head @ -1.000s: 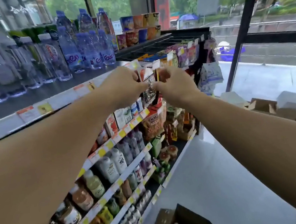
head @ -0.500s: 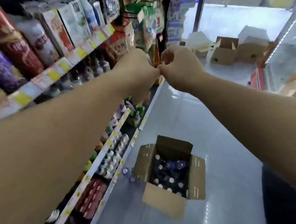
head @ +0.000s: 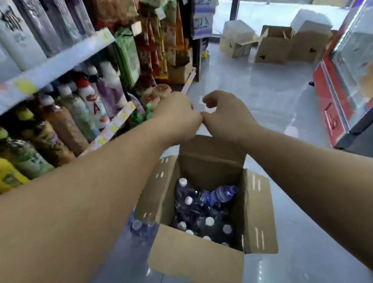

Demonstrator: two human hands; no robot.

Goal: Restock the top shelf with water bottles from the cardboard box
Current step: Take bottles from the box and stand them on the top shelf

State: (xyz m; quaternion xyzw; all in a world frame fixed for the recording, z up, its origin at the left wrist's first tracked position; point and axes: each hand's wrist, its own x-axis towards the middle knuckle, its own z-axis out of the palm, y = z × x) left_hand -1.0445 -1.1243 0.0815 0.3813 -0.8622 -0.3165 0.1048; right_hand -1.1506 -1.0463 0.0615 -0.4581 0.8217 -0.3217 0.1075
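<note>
Nearest, an open cardboard box (head: 194, 261) is seen on the floor (head: 297, 261), filled with water bottles (head: 203, 215) standing caps up, one laid sideways on top. Above it, the left hand (head: 176, 117) and right hand (head: 225, 114) are held touching, fingers curled; anything pinched cannot be told. Stocked shelves (head: 43, 75) are seen at left.

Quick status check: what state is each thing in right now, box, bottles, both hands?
cardboard box: open, flaps out, on the floor
water bottles: capped, most upright in the box, one lying on top
left hand: fingers curled, nothing visibly held
right hand: fingers curled, nothing visibly held
</note>
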